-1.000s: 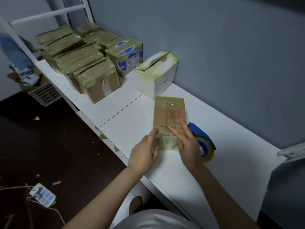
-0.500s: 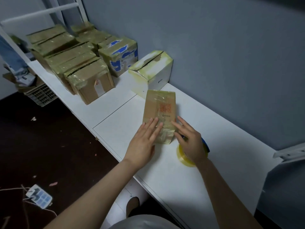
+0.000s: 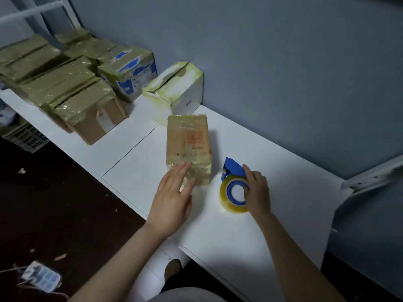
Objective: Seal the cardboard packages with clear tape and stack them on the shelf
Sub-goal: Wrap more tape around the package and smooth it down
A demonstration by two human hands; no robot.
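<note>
change: the right hand [image 3: 257, 192] had left the small brown cardboard package [image 3: 188, 144] and now gripped the yellowish clear tape roll in its blue plastic dispenser [image 3: 234, 207]. its fingers curled over the roll's right rim, and the roll lay flat on the white worktop [image 3: 283, 225]. a second before, both hands were pressing tape down on the package's near end. the left hand [image 3: 172, 197] stayed there, released and flat, straight fingers resting on that near end and pinning it.

the package had barely shifted. it lay flat about midway between the worktop's front and back edges, long side running front to back. the roll sat just beside it on the right, not touching.

reading: last strip smoothed, another strip looked likely next. glossy film already covered the top and near end, so sealing seemed nearly done; stacking not yet.

counts:
- 1 package in work, 1 tape roll, 1 dispenser, 2 hands.
- toward the worktop's far left end: 1 white cardboard box with yellowed tape [image 3: 174, 88] against the back edge.
- 1 taped box with blue markings [image 3: 128, 70].
- a cluster of taped brown cardboard boxes [image 3: 91, 110], at least 5; the far ones blurred together, so the exact number was unclear.
</note>
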